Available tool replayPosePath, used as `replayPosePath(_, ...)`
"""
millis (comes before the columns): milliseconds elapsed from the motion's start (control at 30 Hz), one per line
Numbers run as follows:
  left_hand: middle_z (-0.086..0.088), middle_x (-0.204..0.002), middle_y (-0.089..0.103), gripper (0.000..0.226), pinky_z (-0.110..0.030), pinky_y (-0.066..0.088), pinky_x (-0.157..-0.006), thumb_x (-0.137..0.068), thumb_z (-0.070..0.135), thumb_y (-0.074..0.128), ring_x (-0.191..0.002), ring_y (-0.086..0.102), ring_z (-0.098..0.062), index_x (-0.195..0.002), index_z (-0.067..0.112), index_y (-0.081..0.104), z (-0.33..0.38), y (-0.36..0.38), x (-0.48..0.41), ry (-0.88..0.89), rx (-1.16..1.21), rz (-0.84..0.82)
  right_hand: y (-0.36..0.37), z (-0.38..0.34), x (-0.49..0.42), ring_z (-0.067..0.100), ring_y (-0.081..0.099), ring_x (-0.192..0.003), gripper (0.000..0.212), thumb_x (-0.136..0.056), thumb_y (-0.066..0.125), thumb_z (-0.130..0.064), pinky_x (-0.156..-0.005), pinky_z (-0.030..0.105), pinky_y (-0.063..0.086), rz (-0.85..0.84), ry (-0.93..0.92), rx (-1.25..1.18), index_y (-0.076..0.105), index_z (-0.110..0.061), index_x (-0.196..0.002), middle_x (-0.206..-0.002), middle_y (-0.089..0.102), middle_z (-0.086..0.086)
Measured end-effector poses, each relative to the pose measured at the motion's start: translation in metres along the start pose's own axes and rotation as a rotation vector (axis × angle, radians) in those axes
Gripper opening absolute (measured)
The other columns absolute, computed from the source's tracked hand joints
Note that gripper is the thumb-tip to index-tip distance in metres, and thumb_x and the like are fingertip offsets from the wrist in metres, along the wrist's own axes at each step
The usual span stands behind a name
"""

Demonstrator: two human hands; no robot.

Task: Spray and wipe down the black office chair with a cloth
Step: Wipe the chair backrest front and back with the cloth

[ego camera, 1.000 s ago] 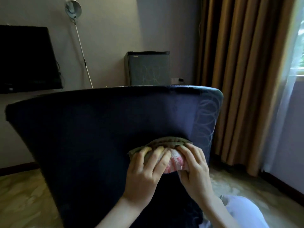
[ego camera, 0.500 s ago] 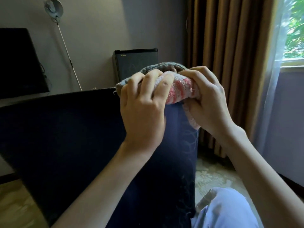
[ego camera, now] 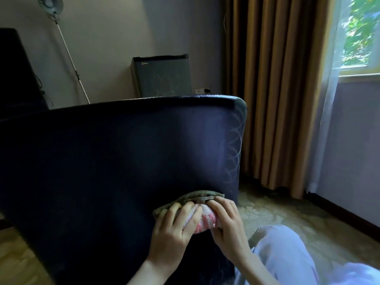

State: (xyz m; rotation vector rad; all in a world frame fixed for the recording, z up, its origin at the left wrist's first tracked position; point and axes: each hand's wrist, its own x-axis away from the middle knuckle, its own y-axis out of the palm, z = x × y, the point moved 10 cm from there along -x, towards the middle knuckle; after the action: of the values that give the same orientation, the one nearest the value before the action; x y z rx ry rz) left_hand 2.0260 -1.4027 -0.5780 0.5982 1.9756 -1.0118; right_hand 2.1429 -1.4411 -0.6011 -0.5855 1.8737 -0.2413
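The dark chair (ego camera: 115,161) fills the left and middle of the head view, its broad back facing me. A bunched cloth (ego camera: 202,220), grey-green at its edge and pink and white in the middle, lies pressed against the lower right of that back. My left hand (ego camera: 174,227) grips the cloth's left side with curled fingers. My right hand (ego camera: 226,225) grips its right side. Both hands push the cloth onto the chair fabric. No spray bottle is in view.
Brown curtains (ego camera: 273,89) and a sheer one hang to the right by a window (ego camera: 362,31). A small dark cabinet (ego camera: 162,76) stands behind the chair, with a thin pole (ego camera: 67,52) leaning on the wall. My knee in pale trousers (ego camera: 285,256) is low right.
Half a second ago both hands held the cloth at the top edge of the chair back. They have since slid it down to the lower right part of the back.
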Motion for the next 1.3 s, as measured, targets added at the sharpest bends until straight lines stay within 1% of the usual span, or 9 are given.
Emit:
replayPosePath(233, -0.003, -0.115, 0.067, 0.045, -0.040, 0.047, -0.080, -0.105, 0.009, 0.027, -0.102, 0.057, -0.027, -0.121, 0.023, 0.067, -0.006, -0.062, -0.116, -0.020, 0.011, 0.241, -0.095, -0.030, -0.096, 0.024, 0.051, -0.110, 0.039, -0.073, 0.064, 0.001, -0.099, 0.024, 0.037, 0.283, -0.101, 0.012, 0.062, -0.002, -0.111, -0.115, 0.058, 0.009)
replayPosePath(367, -0.004, -0.113, 0.068, 0.050, -0.038, 0.046, -0.084, -0.102, 0.005, 0.022, -0.103, 0.062, -0.028, -0.117, 0.019, 0.068, -0.007, -0.098, -0.183, -0.082, 0.018, 0.354, -0.155, -0.051, -0.154, 0.026, 0.053, -0.109, 0.040, -0.071, 0.056, -0.007, -0.096, 0.036, 0.043, 0.323, -0.182, 0.027, 0.062, 0.000, -0.111, -0.114, 0.058, 0.012)
replayPosePath(500, -0.005, -0.115, 0.067, 0.033, -0.037, 0.049, -0.084, -0.100, 0.002, 0.045, -0.104, 0.063, -0.027, -0.118, 0.019, 0.068, 0.005, -0.087, -0.188, -0.020, -0.050, 0.397, -0.158, -0.037, -0.158, 0.028, 0.054, -0.112, 0.040, -0.074, 0.056, -0.012, -0.095, 0.045, 0.045, 0.323, -0.174, -0.035, 0.062, -0.001, -0.112, -0.117, 0.057, 0.011)
replayPosePath(600, -0.005, -0.116, 0.067, 0.032, -0.038, 0.050, -0.082, -0.099, 0.003, 0.048, -0.101, 0.064, -0.027, -0.119, 0.019, 0.067, 0.014, -0.056, -0.161, 0.014, -0.060, 0.333, -0.131, -0.006, -0.133, 0.027, 0.054, -0.112, 0.043, -0.070, 0.052, -0.014, -0.096, 0.043, 0.045, 0.293, -0.078, -0.082, 0.062, 0.000, -0.110, -0.117, 0.057, 0.010)
replayPosePath(767, -0.004, -0.116, 0.067, 0.040, -0.037, 0.049, -0.083, -0.102, 0.007, 0.033, -0.101, 0.059, -0.026, -0.123, 0.020, 0.064, 0.034, 0.001, -0.098, 0.066, -0.041, 0.123, -0.075, 0.042, -0.065, 0.018, 0.052, -0.114, 0.049, -0.062, 0.047, -0.017, -0.098, 0.039, 0.042, 0.190, 0.090, -0.117, 0.064, -0.006, -0.108, -0.115, 0.057, -0.002)
replayPosePath(867, -0.003, -0.115, 0.066, 0.037, -0.036, 0.044, -0.085, -0.099, 0.010, 0.039, -0.104, 0.055, -0.024, -0.123, 0.020, 0.064, 0.039, 0.010, -0.088, 0.089, -0.034, 0.065, -0.066, 0.047, -0.052, 0.015, 0.053, -0.114, 0.048, -0.064, 0.048, -0.017, -0.098, 0.038, 0.043, 0.156, 0.130, -0.148, 0.065, -0.010, -0.108, -0.115, 0.057, -0.006)
replayPosePath(1000, -0.004, -0.116, 0.066, 0.036, -0.037, 0.045, -0.084, -0.101, 0.009, 0.038, -0.104, 0.060, -0.026, -0.124, 0.020, 0.064, 0.036, -0.017, -0.130, 0.079, -0.038, 0.143, -0.096, 0.030, -0.089, 0.019, 0.055, -0.110, 0.049, -0.062, 0.044, -0.013, -0.095, 0.038, 0.046, 0.195, 0.068, -0.192, 0.063, -0.003, -0.105, -0.111, 0.057, 0.001)
replayPosePath(1167, -0.005, -0.112, 0.068, 0.047, -0.039, 0.043, -0.083, -0.102, 0.004, 0.025, -0.100, 0.064, -0.030, -0.115, 0.019, 0.068, 0.020, -0.079, -0.213, -0.012, -0.050, 0.332, -0.164, -0.007, -0.170, 0.021, 0.054, -0.111, 0.049, -0.062, 0.059, 0.015, -0.096, 0.028, 0.043, 0.255, -0.139, -0.182, 0.060, 0.004, -0.110, -0.113, 0.057, 0.011)
replayPosePath(1300, -0.005, -0.113, 0.067, 0.057, -0.039, 0.047, -0.083, -0.100, 0.001, 0.015, -0.099, 0.063, -0.030, -0.117, 0.018, 0.067, 0.014, -0.091, -0.227, -0.039, -0.052, 0.334, -0.175, -0.018, -0.195, 0.019, 0.056, -0.111, 0.053, -0.060, 0.062, 0.019, -0.097, 0.032, 0.045, 0.190, -0.197, -0.172, 0.061, 0.002, -0.111, -0.114, 0.060, 0.011)
